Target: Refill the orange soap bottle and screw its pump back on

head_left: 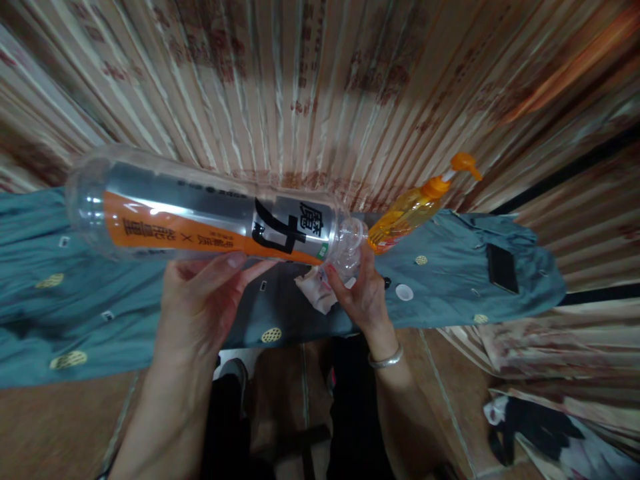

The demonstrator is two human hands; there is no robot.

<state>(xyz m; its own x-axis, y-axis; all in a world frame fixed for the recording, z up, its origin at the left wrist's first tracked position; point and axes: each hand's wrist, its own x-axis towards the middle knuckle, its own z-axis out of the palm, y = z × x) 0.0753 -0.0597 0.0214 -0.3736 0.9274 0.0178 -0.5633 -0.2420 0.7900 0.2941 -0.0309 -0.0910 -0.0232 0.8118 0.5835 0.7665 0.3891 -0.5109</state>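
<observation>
A large clear plastic bottle (220, 210) with a silver and orange label lies sideways in the air over the cloth, its neck toward the right. My left hand (203, 293) grips it from below near the middle, thumb on the label's lower edge and the other fingers partly hidden. At the neck end, my right hand (363, 293) has its fingers around the bottle. Just behind that hand stands a pump bottle (405, 217) of yellow-orange liquid. A crumpled pale tissue or wrapper (317, 290) and a white round lid (404, 292) lie close to my right hand.
A teal patterned cloth (450, 267) covers the narrow table, with a black phone (502, 268) at its right. Pleated patterned curtains (300, 87) hang right behind. Below are brown floor tiles (425, 373) and a black-and-white cloth item (545, 427).
</observation>
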